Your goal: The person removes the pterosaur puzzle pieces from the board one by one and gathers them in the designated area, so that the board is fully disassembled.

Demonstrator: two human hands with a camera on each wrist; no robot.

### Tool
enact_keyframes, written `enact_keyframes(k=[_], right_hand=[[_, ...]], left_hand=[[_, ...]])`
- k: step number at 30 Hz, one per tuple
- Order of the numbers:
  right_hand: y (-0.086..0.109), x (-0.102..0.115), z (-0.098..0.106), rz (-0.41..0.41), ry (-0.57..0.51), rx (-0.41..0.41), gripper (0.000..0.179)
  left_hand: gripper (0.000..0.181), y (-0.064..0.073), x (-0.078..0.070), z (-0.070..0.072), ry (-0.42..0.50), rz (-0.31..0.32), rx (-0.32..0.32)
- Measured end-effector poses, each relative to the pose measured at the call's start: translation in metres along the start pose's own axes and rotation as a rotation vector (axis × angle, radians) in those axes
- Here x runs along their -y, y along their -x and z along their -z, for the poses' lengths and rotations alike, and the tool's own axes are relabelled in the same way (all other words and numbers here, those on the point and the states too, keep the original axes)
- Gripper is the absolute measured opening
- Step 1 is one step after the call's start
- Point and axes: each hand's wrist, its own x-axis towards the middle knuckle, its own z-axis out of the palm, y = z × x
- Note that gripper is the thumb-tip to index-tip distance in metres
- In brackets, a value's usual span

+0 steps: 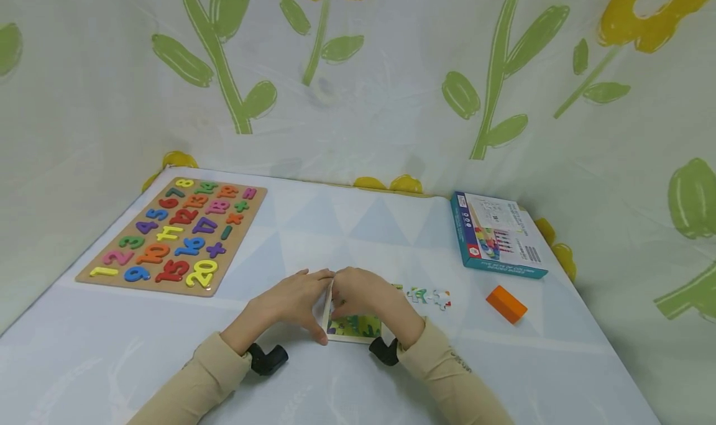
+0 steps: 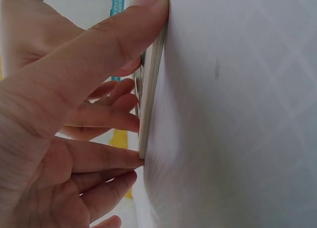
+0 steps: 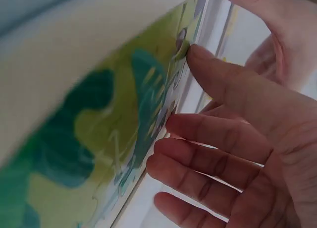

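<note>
A small jigsaw puzzle board (image 1: 354,329) with a green picture and a pale frame lies on the table between both hands. Along its left side my left hand (image 1: 292,302) holds it, the thumb at the near corner and a fingertip at the far corner. In the left wrist view the board's edge (image 2: 151,84) runs between that thumb and the fingers. My right hand (image 1: 362,293) reaches over the board, covering much of it. Its thumb (image 3: 203,54) and fingertips touch the picture in the right wrist view. Loose puzzle pieces (image 1: 429,297) lie just right of the right hand.
A wooden number board (image 1: 237,251) with coloured numerals and signs lies at the left. At the back right is a teal and white box (image 1: 500,232), and an orange block (image 1: 506,304) lies nearer. A flowered curtain (image 1: 369,114) stands behind the table.
</note>
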Motion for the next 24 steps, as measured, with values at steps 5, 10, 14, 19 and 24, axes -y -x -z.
enact_keyframes(k=[5,10,14,19,24], right_hand=[[0.0018,0.0068,-0.0009,-0.002,-0.038,-0.009,0.028],[0.0015,0.0086,-0.0013,-0.009,-0.027,-0.039,0.023],[0.0010,0.0080,-0.0020,-0.029,-0.039,-0.050,0.018],[0.0017,0.0082,-0.0021,-0.031,-0.031,-0.072,0.020],[0.0027,0.0088,-0.0014,-0.036,-0.047,-0.081,0.017]], left_hand=[[0.107,-0.0003,0.0003,-0.0008,0.013,-0.004,-0.007],[0.104,-0.0006,0.0005,-0.0008,0.007,-0.001,-0.010],[0.100,-0.0007,0.0002,-0.0004,-0.012,-0.005,-0.012],[0.099,-0.0001,-0.0003,0.0005,-0.007,-0.004,-0.012],[0.100,0.0002,0.0001,0.0006,-0.001,-0.013,-0.017]])
